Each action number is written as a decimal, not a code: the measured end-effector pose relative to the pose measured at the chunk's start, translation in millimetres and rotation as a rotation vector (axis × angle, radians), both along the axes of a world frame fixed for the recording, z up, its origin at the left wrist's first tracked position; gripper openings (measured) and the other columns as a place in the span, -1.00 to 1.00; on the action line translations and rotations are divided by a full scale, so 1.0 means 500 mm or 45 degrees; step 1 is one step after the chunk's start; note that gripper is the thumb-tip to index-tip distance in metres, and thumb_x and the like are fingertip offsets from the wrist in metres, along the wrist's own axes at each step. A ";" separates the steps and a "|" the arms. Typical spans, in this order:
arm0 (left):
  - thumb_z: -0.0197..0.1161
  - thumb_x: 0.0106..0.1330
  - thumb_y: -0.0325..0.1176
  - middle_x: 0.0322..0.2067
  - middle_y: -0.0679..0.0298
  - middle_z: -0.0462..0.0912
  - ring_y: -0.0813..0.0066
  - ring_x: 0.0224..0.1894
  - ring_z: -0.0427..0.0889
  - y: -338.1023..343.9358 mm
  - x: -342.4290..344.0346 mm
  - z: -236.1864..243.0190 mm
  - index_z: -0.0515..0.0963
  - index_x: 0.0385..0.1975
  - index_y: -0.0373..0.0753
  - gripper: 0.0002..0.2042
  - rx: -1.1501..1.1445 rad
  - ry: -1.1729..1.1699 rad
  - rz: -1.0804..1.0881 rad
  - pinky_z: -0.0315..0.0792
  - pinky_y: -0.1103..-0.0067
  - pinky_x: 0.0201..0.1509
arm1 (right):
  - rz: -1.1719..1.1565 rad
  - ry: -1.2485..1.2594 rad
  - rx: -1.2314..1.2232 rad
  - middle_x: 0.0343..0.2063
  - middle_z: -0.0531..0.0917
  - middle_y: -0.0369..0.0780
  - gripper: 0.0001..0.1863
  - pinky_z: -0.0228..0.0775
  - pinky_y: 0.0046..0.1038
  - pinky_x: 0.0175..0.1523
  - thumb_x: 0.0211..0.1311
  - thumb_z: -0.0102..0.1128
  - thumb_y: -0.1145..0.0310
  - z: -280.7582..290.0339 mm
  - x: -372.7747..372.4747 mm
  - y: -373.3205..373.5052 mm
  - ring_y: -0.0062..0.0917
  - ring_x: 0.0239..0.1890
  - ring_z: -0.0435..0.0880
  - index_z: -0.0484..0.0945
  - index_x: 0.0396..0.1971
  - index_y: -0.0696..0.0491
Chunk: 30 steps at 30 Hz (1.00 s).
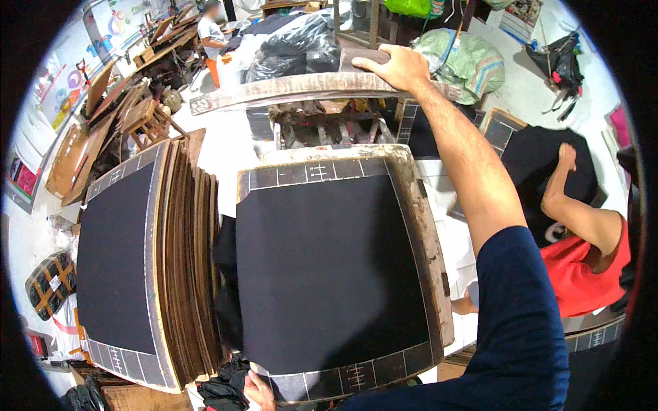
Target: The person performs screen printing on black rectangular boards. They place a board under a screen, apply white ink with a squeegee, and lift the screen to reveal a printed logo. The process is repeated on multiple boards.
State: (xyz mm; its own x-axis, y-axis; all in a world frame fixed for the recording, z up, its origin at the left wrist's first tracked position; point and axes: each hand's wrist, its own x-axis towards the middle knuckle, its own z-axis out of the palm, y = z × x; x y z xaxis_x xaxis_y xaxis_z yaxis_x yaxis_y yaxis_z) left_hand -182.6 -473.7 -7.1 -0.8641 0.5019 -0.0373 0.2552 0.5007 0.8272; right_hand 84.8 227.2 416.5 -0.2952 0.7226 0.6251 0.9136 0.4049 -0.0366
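My right hand (396, 67) reaches far forward, its fingers wrapped round a brown block (351, 59) on top of a long, worn wooden beam (274, 94). Directly before me, a dark board (307, 388) with white ruled marks along its edges carries a flat panel of black fabric (322, 267). It rests on a worn, pale-edged base (439, 301). My left hand (259, 392) is at the board's near left corner, fingers closed at its edge; part of that hand is cut off below. A shadow falls across the fabric's right side.
At left stands a tall stack of boards (188, 274), black fabric on its top one. A co-worker in a red top (589, 267) leans over black fabric (548, 164) at right. Black plastic bags (295, 51), a green sack (473, 61) and another person (211, 31) are farther back.
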 end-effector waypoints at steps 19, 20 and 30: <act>0.22 0.54 -0.16 -0.65 0.35 0.34 0.58 -0.52 0.26 0.074 0.019 0.017 0.39 -0.53 -0.38 -0.56 -0.167 -0.011 -0.097 0.23 0.43 -0.47 | 0.048 -0.032 -0.084 -0.07 0.79 -0.04 0.05 0.54 -0.12 0.20 -0.13 0.10 -0.74 0.054 -0.004 0.068 -0.14 0.04 0.76 0.74 0.08 -0.11; 0.28 0.50 -0.17 -0.64 0.35 0.35 0.59 -0.52 0.26 0.078 0.019 0.020 0.40 -0.52 -0.38 -0.57 -0.165 -0.061 -0.095 0.22 0.44 -0.47 | 0.050 -0.034 -0.071 -0.07 0.79 -0.04 0.06 0.54 -0.12 0.21 -0.14 0.10 -0.75 0.055 -0.006 0.071 -0.14 0.04 0.76 0.74 0.09 -0.11; 0.53 0.12 0.23 -0.19 -0.19 0.72 -0.13 -0.14 0.67 0.131 0.079 0.193 0.60 -0.04 -0.47 -0.24 -0.551 -0.012 -0.261 0.49 0.20 0.03 | 0.040 0.009 -0.098 -0.08 0.79 -0.07 0.09 0.45 -0.16 0.24 -0.12 -0.01 -0.79 0.068 -0.011 0.055 -0.23 0.06 0.76 0.79 -0.07 -0.02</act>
